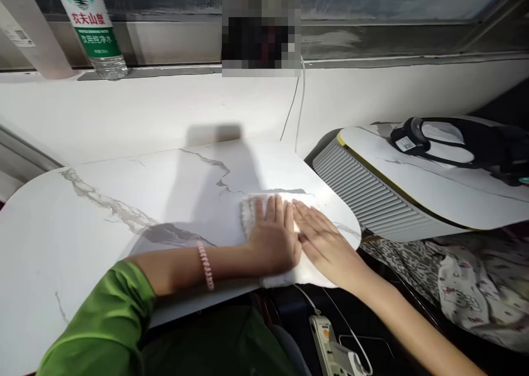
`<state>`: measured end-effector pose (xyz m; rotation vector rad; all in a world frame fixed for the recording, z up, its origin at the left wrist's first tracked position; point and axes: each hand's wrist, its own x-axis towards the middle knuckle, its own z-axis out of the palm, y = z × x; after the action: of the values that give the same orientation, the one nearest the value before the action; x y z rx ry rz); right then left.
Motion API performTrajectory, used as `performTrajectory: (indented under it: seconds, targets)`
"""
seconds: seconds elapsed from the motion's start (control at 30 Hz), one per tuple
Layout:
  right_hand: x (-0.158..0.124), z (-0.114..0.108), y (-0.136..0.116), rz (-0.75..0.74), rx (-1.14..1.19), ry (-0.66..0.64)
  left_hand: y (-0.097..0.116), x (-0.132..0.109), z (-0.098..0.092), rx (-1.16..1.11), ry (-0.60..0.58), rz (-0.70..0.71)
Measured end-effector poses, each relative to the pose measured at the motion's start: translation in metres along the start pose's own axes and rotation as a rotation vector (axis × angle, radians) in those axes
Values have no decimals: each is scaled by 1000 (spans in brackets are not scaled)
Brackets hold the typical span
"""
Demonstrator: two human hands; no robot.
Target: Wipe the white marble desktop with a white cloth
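Observation:
A white cloth lies spread on the right end of the marble-patterned white table, its near edge reaching the table's front edge. Flat on the cloth rests my left hand, fingers stretched forward, a pink coiled band around that forearm. My right hand also lies flat on the cloth, its fingers extended and pointing up and to the left. The two hands are side by side, with the thumbs close together.
A water bottle and a translucent container stand on the window sill. At right, a ribbed white cabinet carries a black strapped device. Below the table are a power strip, cables and patterned fabric.

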<state>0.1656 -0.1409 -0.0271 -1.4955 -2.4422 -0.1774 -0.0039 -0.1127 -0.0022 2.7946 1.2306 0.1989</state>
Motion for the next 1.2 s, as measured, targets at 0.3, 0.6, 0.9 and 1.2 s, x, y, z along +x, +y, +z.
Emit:
performTrajectory:
  seconds: [0.3,0.6,0.9,1.2]
  targets:
    - [58,19,93,26,83,32,-1,94,20,6,113,-161]
    - [181,45,128,115,63,2,-98,180,1,3,-60,-159]
    - [203,53,133,152,58,8,-114,195,-2,-45,-92,-222]
    - [129,36,60,207,-25,49,-80,115,-6,-22,-105,-99]
